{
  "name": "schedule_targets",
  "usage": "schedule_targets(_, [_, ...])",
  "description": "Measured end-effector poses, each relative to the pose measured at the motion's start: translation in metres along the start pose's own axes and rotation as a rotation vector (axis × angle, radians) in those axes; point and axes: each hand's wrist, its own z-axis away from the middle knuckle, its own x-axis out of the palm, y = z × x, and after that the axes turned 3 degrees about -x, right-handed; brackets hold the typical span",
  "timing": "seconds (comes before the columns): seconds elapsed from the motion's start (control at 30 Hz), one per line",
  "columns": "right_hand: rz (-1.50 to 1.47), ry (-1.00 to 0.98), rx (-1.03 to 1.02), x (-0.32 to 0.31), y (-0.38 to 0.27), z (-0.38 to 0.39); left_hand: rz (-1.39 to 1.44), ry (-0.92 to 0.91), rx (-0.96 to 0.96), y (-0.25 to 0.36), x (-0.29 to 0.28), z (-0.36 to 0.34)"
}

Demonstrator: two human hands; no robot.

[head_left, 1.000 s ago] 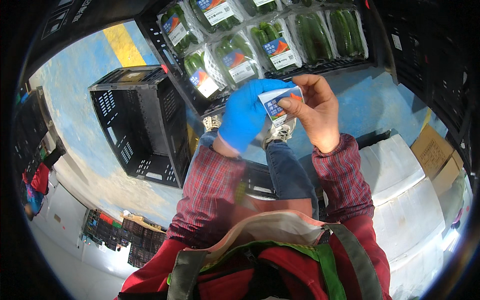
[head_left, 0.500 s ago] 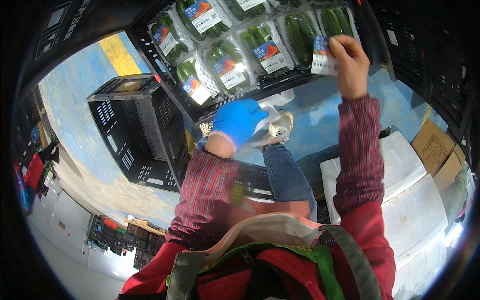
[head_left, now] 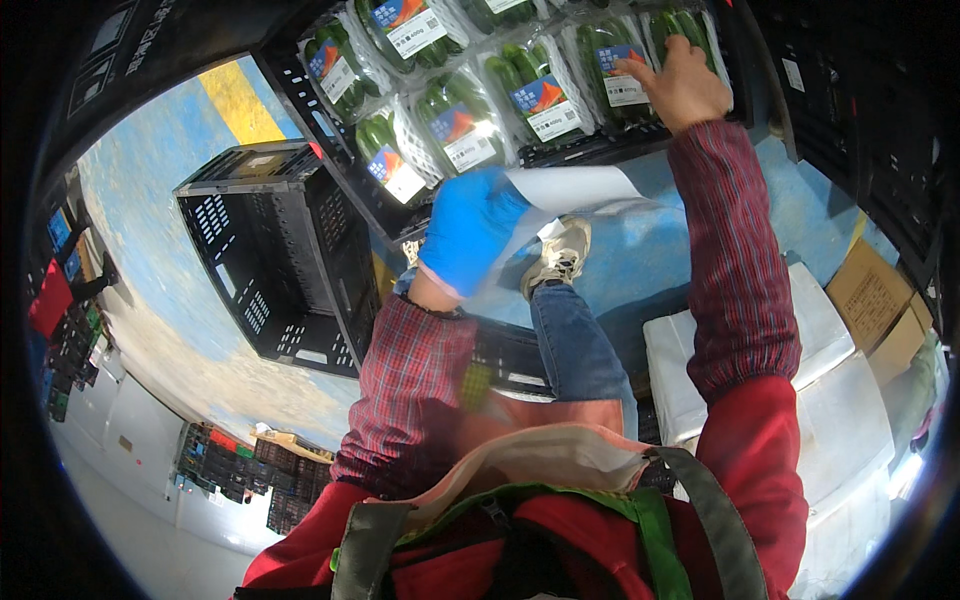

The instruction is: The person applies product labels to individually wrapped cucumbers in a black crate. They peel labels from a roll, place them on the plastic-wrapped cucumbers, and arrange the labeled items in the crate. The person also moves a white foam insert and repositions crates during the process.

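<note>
My left hand [head_left: 470,232], in a blue glove, is closed on a white strip of label backing paper [head_left: 585,187] that trails off to the right. My bare right hand [head_left: 688,88] reaches over the far-right packs with its fingers apart, the thumb touching a label [head_left: 624,78] on a pack of cucumbers [head_left: 603,50]. Part of the neighbouring cucumber pack [head_left: 683,26] shows beyond my fingers. Several more film-wrapped packs [head_left: 460,112] with white foam netting lie in rows in a black crate [head_left: 375,212], each front one bearing a blue, orange and white label.
An open black crate [head_left: 285,265] lies on the blue and tan floor to the left. White boxes [head_left: 825,400] stand to the right, near a brown cardboard box [head_left: 868,290]. My shoe [head_left: 560,255] is on the floor below the cucumber crate. Stacked crates stand far left.
My right hand has moved up, and the label it held now lies on a cucumber pack. The backing strip in my left hand now stretches further to the right.
</note>
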Motion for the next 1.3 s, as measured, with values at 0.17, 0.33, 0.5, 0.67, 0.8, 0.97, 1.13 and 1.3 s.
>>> schedule_targets(0.17, [-1.293, -0.355, -0.46, -0.036, -0.014, 0.058, 0.302, -0.059, -0.121, 0.012, -0.007, 0.004])
schedule_targets(0.33, [-1.53, -0.601, -0.321, -0.041, -0.051, 0.101, -0.072, 0.267, 0.006, 0.017, -0.003, -0.012])
schedule_targets(0.5, [-1.631, -0.633, -0.201, -0.043, -0.064, 0.112, -0.125, 0.459, 0.478, 0.024, 0.002, -0.018])
schedule_targets(0.67, [-1.616, -0.434, -0.078, -0.049, -0.07, 0.112, 0.48, 0.125, 0.088, 0.029, 0.006, -0.006])
schedule_targets(0.8, [-1.802, -0.469, -0.08, -0.052, -0.073, 0.107, 0.457, 0.158, 0.055, 0.025, 0.006, -0.009])
schedule_targets(0.97, [-1.66, -0.339, -0.258, -0.048, -0.073, 0.097, 0.38, 0.2, 0.007, 0.022, 0.004, -0.012])
schedule_targets(1.13, [-1.675, 0.02, -0.155, -0.039, -0.058, 0.05, -0.085, 0.082, -0.131, 0.012, -0.005, -0.021])
schedule_targets(1.3, [-1.594, 0.159, -0.162, -0.031, -0.035, -0.067, -0.244, -0.009, -0.144, -0.003, -0.012, -0.024])
